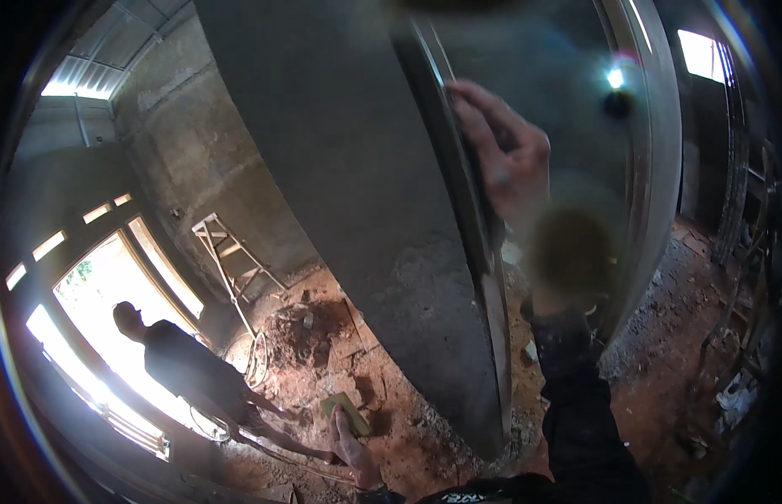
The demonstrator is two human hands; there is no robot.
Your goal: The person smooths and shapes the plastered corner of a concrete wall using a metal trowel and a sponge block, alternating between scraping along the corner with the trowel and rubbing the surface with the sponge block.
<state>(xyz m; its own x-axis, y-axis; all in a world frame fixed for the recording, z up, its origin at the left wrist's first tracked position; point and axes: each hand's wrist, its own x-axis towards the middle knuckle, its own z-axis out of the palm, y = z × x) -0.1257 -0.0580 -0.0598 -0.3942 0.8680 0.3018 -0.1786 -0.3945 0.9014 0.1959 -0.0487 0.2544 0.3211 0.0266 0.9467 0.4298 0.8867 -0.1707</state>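
My left hand [350,447] is low in front of me, its fingers closed on a yellowish, rectangular sponge [349,413]. A grey plastered wall [357,210] rises beside it, with a dark, straight edge strip [455,181] running along its right side. Up at that strip is my right hand [510,160], thumb and fingers drawn together against the edge. Whatever those fingertips may be pinching is too blurred to make out. A round, brownish blur covers my right wrist.
A person [189,361] stands at the left by a bright window opening [105,269]. Behind, a wooden stepladder [227,248] leans near a dirt pile [302,332]. Rubble covers the reddish floor [634,412]. Poles [731,168] and debris line the right side.
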